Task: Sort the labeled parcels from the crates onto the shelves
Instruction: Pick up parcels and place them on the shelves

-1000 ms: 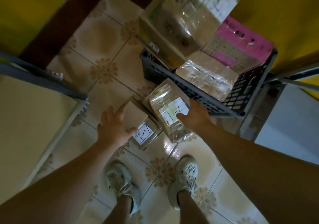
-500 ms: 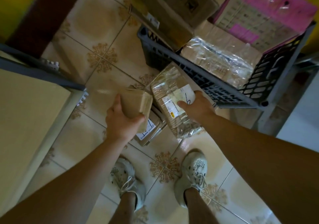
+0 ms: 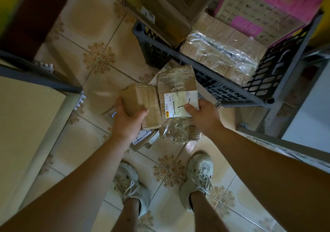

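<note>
**Both grips full: two parcels held up beside the crate**

The left grip (image 3: 128,119) clasps a small brown parcel (image 3: 142,103), thumb across its near face. The right grip (image 3: 203,117) pinches a taped parcel (image 3: 175,83) at the edge of its white label (image 3: 178,104), apparently so the handwritten mark faces up for reading. The two are held side by side, touching, above loose parcels (image 3: 141,139) on the tiled floor (image 3: 100,35), just in front of the grey crate (image 3: 273,67). What looks like a shelf (image 3: 26,117) stands at the left.
</note>
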Motion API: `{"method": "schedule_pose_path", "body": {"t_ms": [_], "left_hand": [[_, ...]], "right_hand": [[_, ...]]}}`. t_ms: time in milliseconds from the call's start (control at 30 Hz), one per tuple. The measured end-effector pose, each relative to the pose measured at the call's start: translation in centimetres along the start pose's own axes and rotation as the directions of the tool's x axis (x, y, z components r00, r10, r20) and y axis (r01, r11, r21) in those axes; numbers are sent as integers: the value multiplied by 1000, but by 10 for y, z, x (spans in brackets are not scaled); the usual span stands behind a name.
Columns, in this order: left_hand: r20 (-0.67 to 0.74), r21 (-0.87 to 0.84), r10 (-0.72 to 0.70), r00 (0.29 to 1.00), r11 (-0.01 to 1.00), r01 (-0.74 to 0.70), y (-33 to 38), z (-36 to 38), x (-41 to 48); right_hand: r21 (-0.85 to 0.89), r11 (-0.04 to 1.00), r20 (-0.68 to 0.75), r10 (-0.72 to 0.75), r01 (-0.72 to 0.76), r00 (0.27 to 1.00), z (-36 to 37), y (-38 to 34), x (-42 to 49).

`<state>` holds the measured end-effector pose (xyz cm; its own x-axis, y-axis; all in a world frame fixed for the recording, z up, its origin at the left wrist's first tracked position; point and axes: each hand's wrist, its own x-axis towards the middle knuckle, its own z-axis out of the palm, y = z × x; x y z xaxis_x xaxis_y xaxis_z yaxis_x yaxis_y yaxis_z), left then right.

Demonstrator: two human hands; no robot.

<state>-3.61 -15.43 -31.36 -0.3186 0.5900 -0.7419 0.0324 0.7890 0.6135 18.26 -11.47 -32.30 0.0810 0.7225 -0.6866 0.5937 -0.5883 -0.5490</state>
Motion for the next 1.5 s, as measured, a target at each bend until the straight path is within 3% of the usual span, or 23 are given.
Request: {"method": "schedule_pose_path", "body": {"t_ms": [233, 500, 667, 800, 1000, 1200, 1367, 1500], "left_hand": [[91, -43, 63, 994, 997, -60, 31, -18, -24], [187, -144, 73, 980, 988, -46, 136, -71, -114], [283, -220, 167, 944, 970, -105, 212, -122, -186], [363, -262, 224, 904, 956, -132, 272, -160, -240], [432, -176, 407, 805, 913, -368, 339, -206, -338], [487, -207, 556, 673, 823, -530, 355, -214, -434], [405, -131, 756, 513, 604, -786, 342, -195, -513], [423, -42, 829, 366, 421, -906, 315, -172, -579]], "right_hand": [[125, 992, -81, 39, -29, 996, -25, -26, -42], [294, 954, -182, -6, 60, 983, -88, -118, -153], [514, 848, -280, 24, 129, 960, -116, -190, -244], [610, 762, -272, -56, 218, 961, -136, -239, -319], [605, 684, -355, -227, 408, 907, -169, -280, -433], [661, 542, -489, -212, 519, 846, -190, -276, -518], [677, 454, -568, -178, 579, 803, -215, -243, -582], [653, 442, -610, -175, 615, 773, -239, -198, -635]]}}
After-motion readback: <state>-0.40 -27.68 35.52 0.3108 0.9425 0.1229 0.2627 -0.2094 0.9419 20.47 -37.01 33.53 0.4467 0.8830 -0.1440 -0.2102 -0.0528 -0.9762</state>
